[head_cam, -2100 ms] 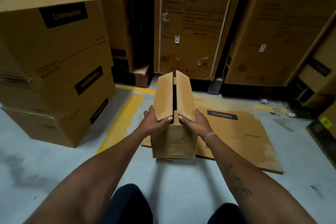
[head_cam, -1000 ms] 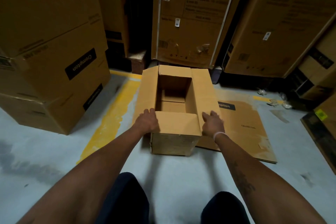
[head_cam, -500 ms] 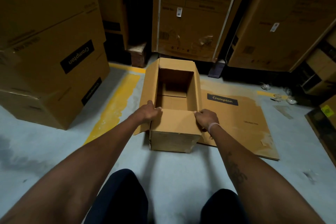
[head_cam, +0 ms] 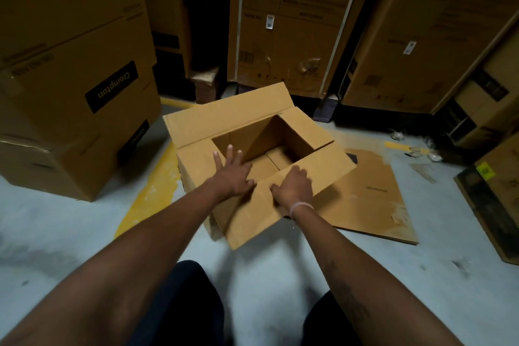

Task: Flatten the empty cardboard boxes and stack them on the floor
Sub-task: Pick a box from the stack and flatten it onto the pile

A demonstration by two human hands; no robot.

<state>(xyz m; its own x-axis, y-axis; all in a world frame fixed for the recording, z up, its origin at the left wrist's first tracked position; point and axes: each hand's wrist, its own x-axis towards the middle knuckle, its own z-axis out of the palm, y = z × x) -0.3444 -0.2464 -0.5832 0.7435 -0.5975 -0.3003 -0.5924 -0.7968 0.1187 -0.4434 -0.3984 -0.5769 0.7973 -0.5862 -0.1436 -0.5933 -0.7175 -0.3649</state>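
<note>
An empty brown cardboard box (head_cam: 224, 121) stands on the floor in front of me, turned at an angle, with all top flaps spread open and its inside showing. My left hand (head_cam: 231, 174) lies flat with straight fingers on the near-left flap at the box's opening. My right hand (head_cam: 295, 185) rests on the long near flap, fingers bent over its inner edge; the hand is blurred. A flattened cardboard sheet (head_cam: 373, 199) lies on the floor just right of the box, partly under it.
A stack of large Crompton boxes (head_cam: 75, 87) stands at the left. Tall cartons (head_cam: 286, 22) line the back wall, and more boxes (head_cam: 494, 185) sit at the right. A yellow floor stripe (head_cam: 151, 194) runs left of the box. My knees are at the bottom edge.
The box's flaps went from standing upright to spread open. The box has since turned at an angle, and both hands moved from the near corners onto the flaps.
</note>
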